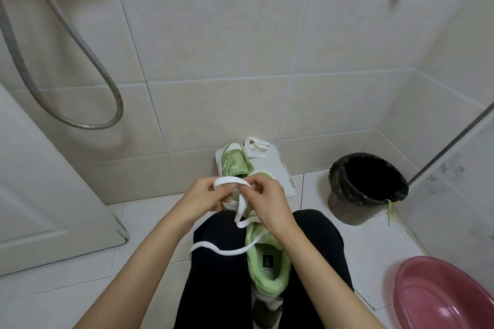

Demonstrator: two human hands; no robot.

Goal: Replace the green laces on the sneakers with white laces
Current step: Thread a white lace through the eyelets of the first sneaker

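Observation:
A light green sneaker (268,267) lies between my knees, its opening toward me. A white lace (230,182) stretches between both hands above the sneaker's front. My left hand (199,199) pinches one end of that span and my right hand (270,204) pinches the other. The lace drops from my hands, loops over my left thigh (213,247) and runs back to the sneaker. The second green sneaker (234,161) stands on a white board (280,168) by the wall. Another white lace (255,146) lies bunched on that board.
A bin with a black liner (367,187) stands to the right, a green lace (389,211) hanging over its rim. A pink basin (443,294) sits at the lower right. A metal shower hose (80,61) hangs on the tiled wall, and a white door (40,195) is at left.

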